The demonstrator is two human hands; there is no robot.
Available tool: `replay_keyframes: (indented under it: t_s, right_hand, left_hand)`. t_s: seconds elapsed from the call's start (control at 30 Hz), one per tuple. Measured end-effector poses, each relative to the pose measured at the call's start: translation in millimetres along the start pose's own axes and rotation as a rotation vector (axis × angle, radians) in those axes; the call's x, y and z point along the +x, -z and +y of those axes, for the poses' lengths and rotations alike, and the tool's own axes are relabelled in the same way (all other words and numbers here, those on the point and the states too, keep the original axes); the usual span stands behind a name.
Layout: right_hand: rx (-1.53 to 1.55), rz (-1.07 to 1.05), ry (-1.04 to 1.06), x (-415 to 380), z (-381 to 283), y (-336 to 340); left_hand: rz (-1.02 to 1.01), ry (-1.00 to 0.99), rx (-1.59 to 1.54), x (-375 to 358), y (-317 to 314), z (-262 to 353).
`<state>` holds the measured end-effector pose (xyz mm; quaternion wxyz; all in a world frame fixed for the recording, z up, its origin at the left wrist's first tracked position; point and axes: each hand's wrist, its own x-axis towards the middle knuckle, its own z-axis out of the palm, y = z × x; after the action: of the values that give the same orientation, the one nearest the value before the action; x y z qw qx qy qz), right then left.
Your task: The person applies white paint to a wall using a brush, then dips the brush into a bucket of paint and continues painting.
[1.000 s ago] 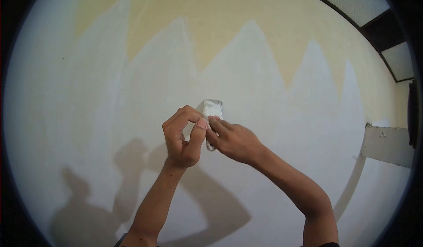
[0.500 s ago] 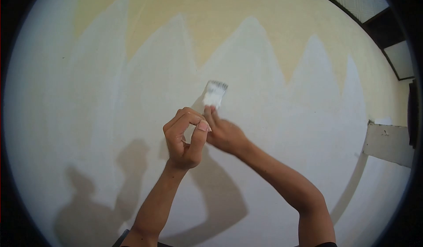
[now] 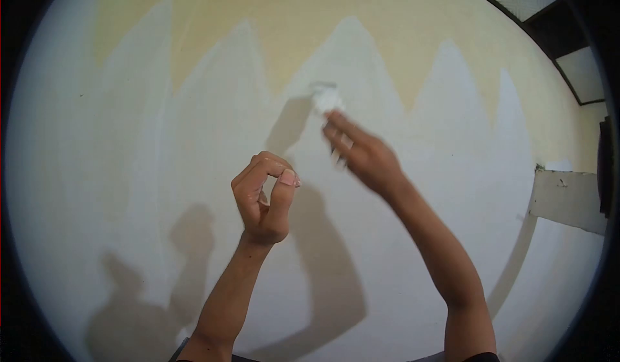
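My right hand (image 3: 368, 158) grips a paintbrush (image 3: 328, 100) whose head is loaded with white paint. The brush points up and to the left, blurred by motion, its bristle tips at or close to the wall (image 3: 219, 129). White paint covers the wall's lower part and ends in jagged peaks against the cream-yellow paint (image 3: 310, 0) above. Lower and to the left, my left hand (image 3: 261, 197) is raised with its fingers curled and the thumb pressed to them. White smears show at its fingertips; whether anything small is pinched there is hidden.
Shadows of my head and arms (image 3: 126, 304) fall across the wall. At the right, a grey ledge-like block (image 3: 565, 200) juts out beside the corner. Dark-framed ceiling panels (image 3: 584, 71) and a dark object (image 3: 605, 168) lie at the upper right.
My right hand has moved up and to the right with the paintbrush, away from my left hand. The left hand keeps its pinch and shifts only slightly. The view has shifted a little.
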<state>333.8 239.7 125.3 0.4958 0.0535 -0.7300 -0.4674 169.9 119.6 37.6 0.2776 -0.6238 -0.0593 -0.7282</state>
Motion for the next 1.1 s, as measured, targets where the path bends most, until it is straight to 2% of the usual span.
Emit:
replay_keyframes:
  t_s: [0.07, 0.13, 0.2, 0.43, 0.53, 0.63, 0.73, 0.93, 1.03, 1.1]
  right_hand:
    - [-0.020, 0.026, -0.041, 8, 42, 4]
    - [0.039, -0.018, -0.119, 5, 53, 12]
    - [0.115, -0.078, -0.177, -6, 53, 19]
    - [0.009, -0.137, -0.107, -95, 21, 36]
    - [0.011, -0.095, -0.127, -103, 0, 49]
    - [0.251, 0.136, -0.310, -92, -8, 58]
    - [0.345, 0.439, -0.463, -64, 2, 48]
    - [1.103, 1.080, -0.832, 14, 29, 7]
    - [1.035, 1.194, -0.988, 23, 32, -9]
    - [0.999, 1.175, -1.022, 18, 31, -16]
  left_hand:
    - [-0.037, -0.017, 0.022, 0, -10, -4]
    - [-0.057, -0.036, 0.027, -1, -22, -5]
    - [-0.094, -0.050, 0.040, -4, -30, -7]
    - [-0.163, -0.060, 0.077, -17, -46, -8]
    - [-0.173, -0.069, 0.080, -16, -54, -10]
    - [-0.169, -0.052, 0.064, -14, -64, -7]
    - [-0.113, -0.007, -0.002, -12, -77, -1]
    - [-0.160, -0.074, 0.033, -9, -89, -4]
    - [-0.166, -0.080, 0.066, -9, -88, -7]
    - [-0.178, -0.084, 0.067, -8, -87, -7]
